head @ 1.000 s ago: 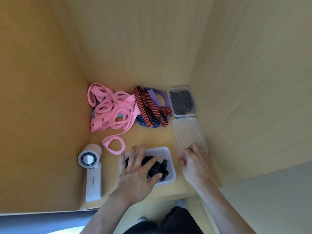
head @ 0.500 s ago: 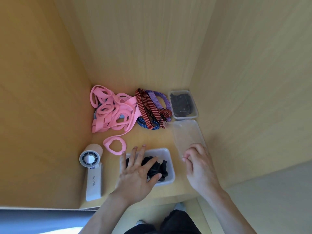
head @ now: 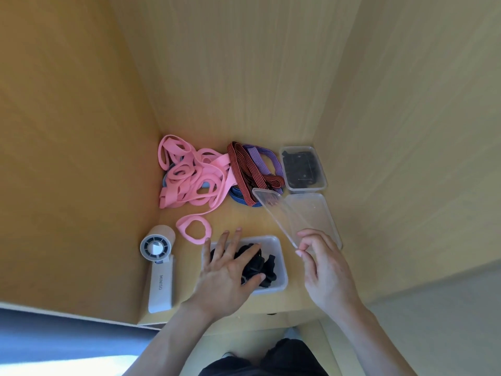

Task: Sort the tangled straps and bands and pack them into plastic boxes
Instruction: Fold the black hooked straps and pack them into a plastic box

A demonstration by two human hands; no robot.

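A clear plastic box [head: 279,245] near the front edge holds a wad of black straps [head: 261,267]. My left hand [head: 227,272] lies flat on those straps with its fingers spread. My right hand [head: 322,264] pinches the near end of a clear lid [head: 276,210] and holds it tilted up, its far end over the striped bands. Under it lies another clear lid or box [head: 320,213]. A pink tangle of bands [head: 192,177] fills the back left. Red-black striped bands [head: 246,172], purple bands [head: 263,156] and blue bands [head: 238,198] lie beside it.
A closed clear box [head: 320,183] with black straps stands in the back right corner. A white handheld fan [head: 158,261] lies at the front left. Wooden walls enclose the desk [head: 244,221] on the left, back and right.
My right hand has taken hold of the clear lid and lifted it off the one below, swinging its far end up and to the left. My left hand stays on the black straps.
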